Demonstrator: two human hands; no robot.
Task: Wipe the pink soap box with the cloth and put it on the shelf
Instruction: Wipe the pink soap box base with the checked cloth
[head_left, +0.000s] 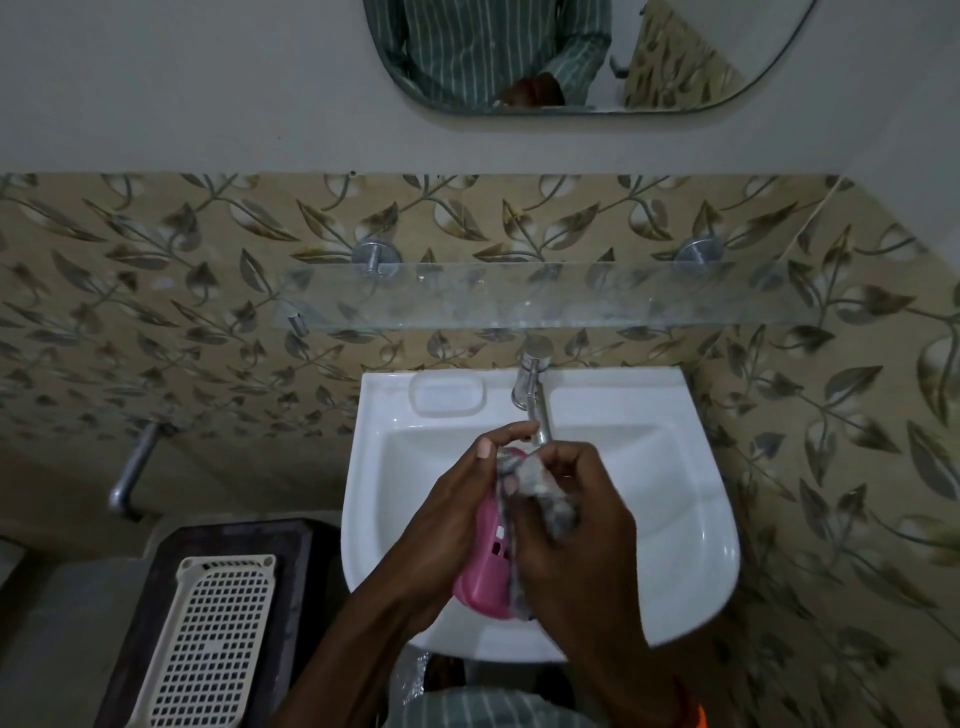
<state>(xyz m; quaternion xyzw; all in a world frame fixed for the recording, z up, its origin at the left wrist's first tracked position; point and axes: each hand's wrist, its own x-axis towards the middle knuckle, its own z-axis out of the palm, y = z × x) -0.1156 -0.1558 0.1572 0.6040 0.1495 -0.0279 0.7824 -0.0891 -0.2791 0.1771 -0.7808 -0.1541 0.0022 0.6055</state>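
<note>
Pink plastic showed between two hands over a white washbasin (691, 525), where a person held the pink soap box (485, 558) above the bowl. The left hand (447, 514) curled around the box from its left side, fingers wrapped over the far end and thumb up by the top edge. The right hand (576, 535) gripped a bunched grey cloth (540, 491) and pressed it against the box's right side, so that cloth and box were touching. Slots in the box's base faced the camera.

Just behind the hands, a chrome tap (532, 384) stood at the back of the basin, with a moulded soap recess (448, 395) to its left. Above the tap, a clear glass shelf (519, 296) ran along the leaf-patterned tiled wall (156, 291) on two round metal brackets (375, 255). Higher up, a mirror (571, 52) reflected a striped green shirt.

To the left of the basin, a cream plastic grid tray (213, 639) lay on a dark stool-like surface (291, 561), and a metal pipe fitting (132, 470) projected from the wall nearby.
</note>
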